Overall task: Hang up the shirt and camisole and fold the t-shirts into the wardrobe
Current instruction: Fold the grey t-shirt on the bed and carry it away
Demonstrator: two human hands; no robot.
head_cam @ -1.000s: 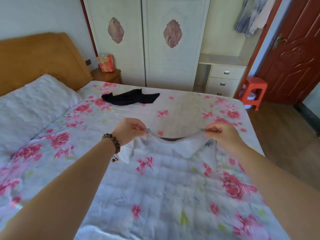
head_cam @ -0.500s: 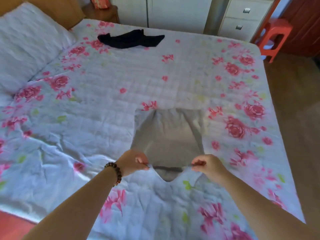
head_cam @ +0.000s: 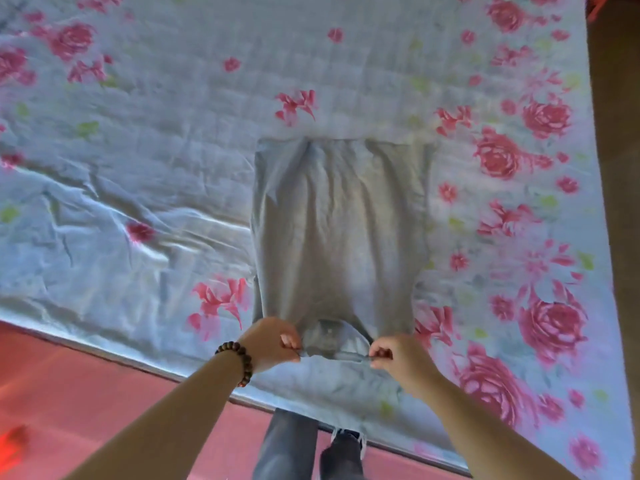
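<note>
Legs [head_cam: 287,445] poke out under the bed edge, cut off below. Left hand [head_cam: 273,342], bracelet [head_cam: 239,362] on the wrist, pinches one side of the neckline; right hand [head_cam: 394,355] pinches the other, fingers curled tight. The grey t-shirt [head_cam: 339,230] lies flat on the flowered bedspread [head_cam: 156,133], its sleeves impossible to make out in the blur.

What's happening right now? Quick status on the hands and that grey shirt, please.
Hands: left hand and right hand pinch the collar. The grey t-shirt lies flat on the floral bedspread. Nothing on it.
</note>
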